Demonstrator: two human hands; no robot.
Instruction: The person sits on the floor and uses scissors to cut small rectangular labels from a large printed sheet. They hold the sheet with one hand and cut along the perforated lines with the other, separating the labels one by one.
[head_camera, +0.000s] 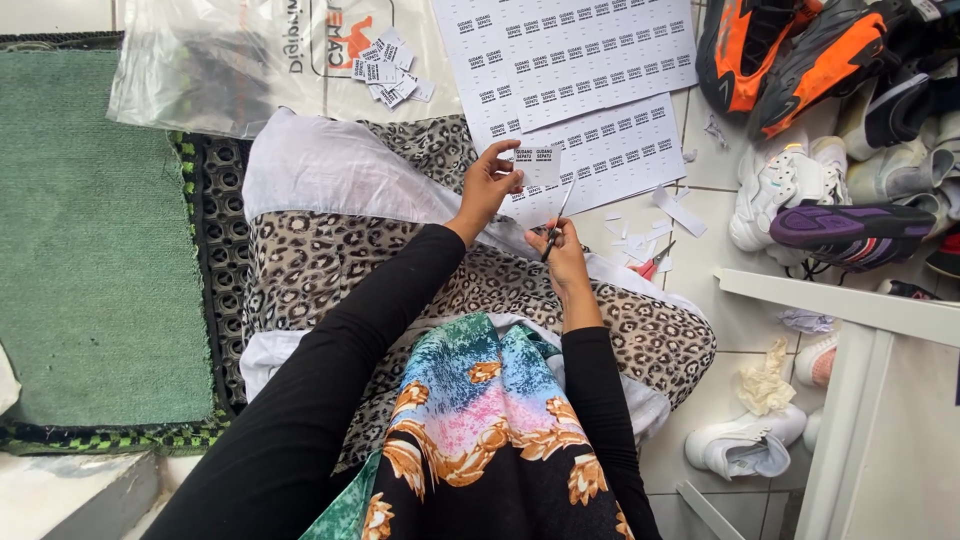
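Observation:
My left hand (490, 182) pinches a small white strip of printed labels (540, 166) above my lap. My right hand (563, 252) grips a pair of scissors (556, 222) whose blades point up at the strip's lower edge. Two large white sheets of printed labels (575, 60) lie on the floor just beyond my hands. A small heap of cut labels (388, 68) rests on a clear plastic bag (220, 60) at the far left. Paper offcuts (650, 225) are scattered to the right of my hands.
I sit on a leopard-print cloth (330, 260) with black sleeves over it. A green mat (90, 230) lies to the left. Several shoes (830, 120) are piled at the upper right, a white shoe (745, 445) at the lower right. A white frame (850, 310) stands at right.

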